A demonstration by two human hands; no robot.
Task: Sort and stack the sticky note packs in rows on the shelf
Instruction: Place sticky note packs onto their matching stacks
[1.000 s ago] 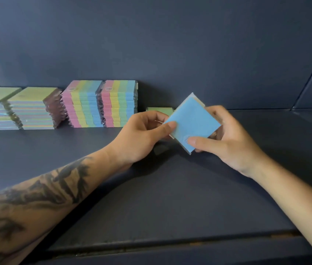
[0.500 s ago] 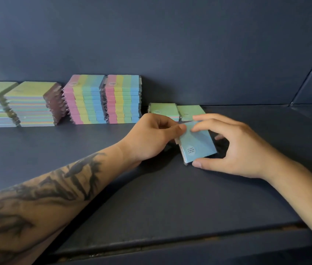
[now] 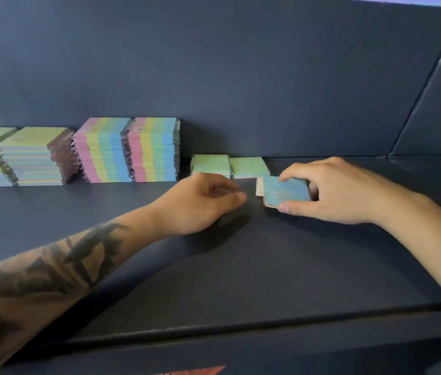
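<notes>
near: left hand (image 3: 203, 203) empty, fingers loosely curled, resting on shelf (image 3: 241, 266) | mid: right hand (image 3: 330, 196) pinches blue pack (image 3: 285, 191) flat, low, likely to seat it | far: two green packs (image 3: 230, 165) start a row right of striped stacks (image 3: 127, 150)

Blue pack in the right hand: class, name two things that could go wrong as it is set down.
1. The blue pack, pinched by the right hand, is tilted and may land askew.
2. It could nudge the green packs close behind it out of line.
</notes>
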